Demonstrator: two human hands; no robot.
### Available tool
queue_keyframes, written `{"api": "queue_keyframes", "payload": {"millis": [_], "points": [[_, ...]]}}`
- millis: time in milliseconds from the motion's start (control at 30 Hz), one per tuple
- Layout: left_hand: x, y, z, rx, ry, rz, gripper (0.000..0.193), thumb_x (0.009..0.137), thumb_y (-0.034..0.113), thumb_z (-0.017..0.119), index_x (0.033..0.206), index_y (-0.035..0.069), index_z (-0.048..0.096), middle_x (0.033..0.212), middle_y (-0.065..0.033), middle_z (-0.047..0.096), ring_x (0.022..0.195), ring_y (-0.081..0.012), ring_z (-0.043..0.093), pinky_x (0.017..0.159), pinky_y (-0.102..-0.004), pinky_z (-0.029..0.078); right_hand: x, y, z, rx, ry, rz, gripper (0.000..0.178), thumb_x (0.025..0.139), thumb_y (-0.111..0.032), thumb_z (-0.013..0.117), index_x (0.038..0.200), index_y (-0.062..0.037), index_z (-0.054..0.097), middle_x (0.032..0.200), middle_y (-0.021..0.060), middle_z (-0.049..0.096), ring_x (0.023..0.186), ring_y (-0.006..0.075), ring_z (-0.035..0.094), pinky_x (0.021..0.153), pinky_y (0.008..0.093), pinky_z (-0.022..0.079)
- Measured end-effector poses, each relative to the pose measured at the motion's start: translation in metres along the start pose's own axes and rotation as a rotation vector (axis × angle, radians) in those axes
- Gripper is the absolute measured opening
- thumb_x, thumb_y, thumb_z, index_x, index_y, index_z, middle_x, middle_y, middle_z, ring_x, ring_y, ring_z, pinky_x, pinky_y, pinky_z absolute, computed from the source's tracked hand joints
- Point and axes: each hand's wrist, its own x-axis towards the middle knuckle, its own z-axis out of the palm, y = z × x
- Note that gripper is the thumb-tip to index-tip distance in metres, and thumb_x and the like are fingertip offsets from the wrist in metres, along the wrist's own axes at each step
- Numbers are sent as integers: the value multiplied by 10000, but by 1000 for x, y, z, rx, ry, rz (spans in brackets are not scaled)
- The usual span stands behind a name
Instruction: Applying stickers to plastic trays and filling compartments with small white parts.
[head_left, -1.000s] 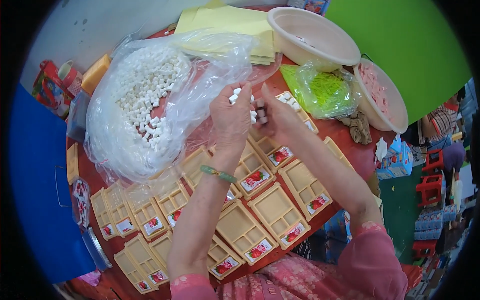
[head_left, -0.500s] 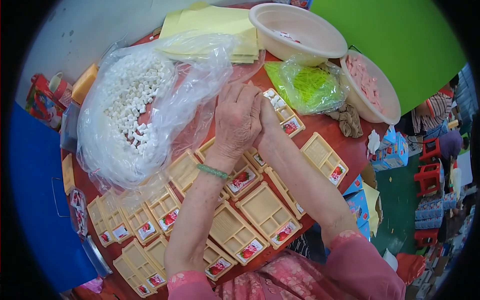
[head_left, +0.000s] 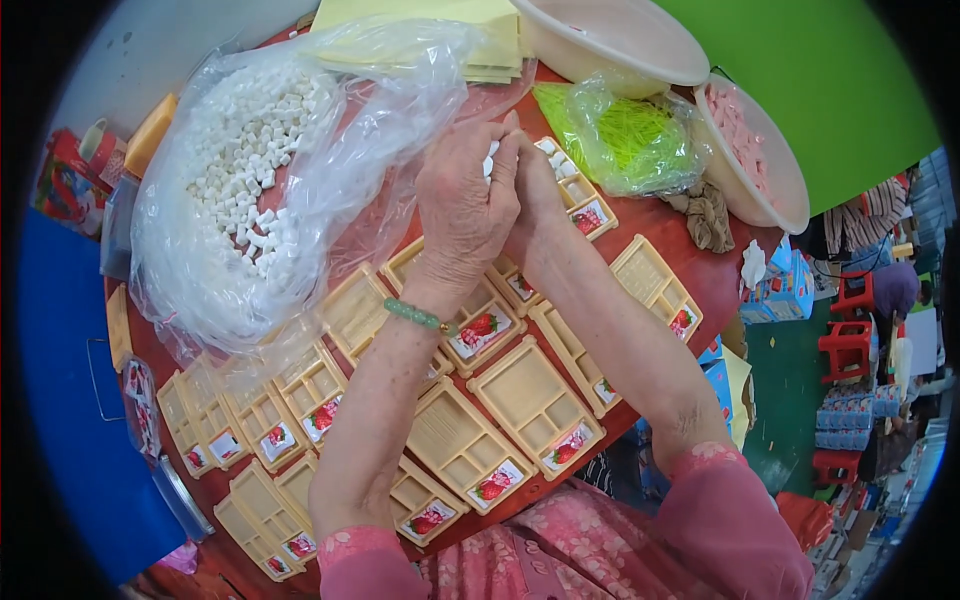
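Nearest the person, rows of tan compartment trays (head_left: 535, 405) with red fruit stickers cover the red table (head_left: 690, 245), and most compartments I can see look unfilled, so the bulk of the filling seems left to do. Farther in, the left hand (head_left: 462, 205) and right hand (head_left: 530, 180) press together over a tray, fingertips pinched on small white cube pieces (head_left: 492, 160), though how many I cannot tell. Just left lies the big clear bag of white cubes (head_left: 235, 200), still very full. Beyond sit a bag of green strips (head_left: 625, 140), two pale basins (head_left: 620, 35) and yellow sheets (head_left: 430, 15); red stools (head_left: 850, 345) stand off right.
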Motion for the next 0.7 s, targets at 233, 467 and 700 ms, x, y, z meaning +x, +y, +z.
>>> {"api": "queue_keyframes", "payload": {"millis": [233,467,700], "points": [[3,-5,8,-28,45,-101,75,869,94,593,906,30,597,779,-156,625,668,-322,612,589,-375,472,28,18,-27,-28,61,-90,299,938,-344,467,1034,-75,556,934,77,591,851,186,595,746,309,499],[15,-11,9,-206,293,-423,133,907,156,565,906,22,564,691,-110,589,523,-176,560,510,-332,447,29,18,-10,93,81,41,234,952,-276,470,963,-75,590,829,42,581,760,150,583,699,298,503],[29,-28,-40,-908,393,-825,159,924,176,576,943,25,529,730,-37,526,547,-84,465,455,-222,370,31,-6,-34,-505,43,-12,236,891,-266,642,872,-33,608,645,-1,574,489,83,494,416,186,372]]}}
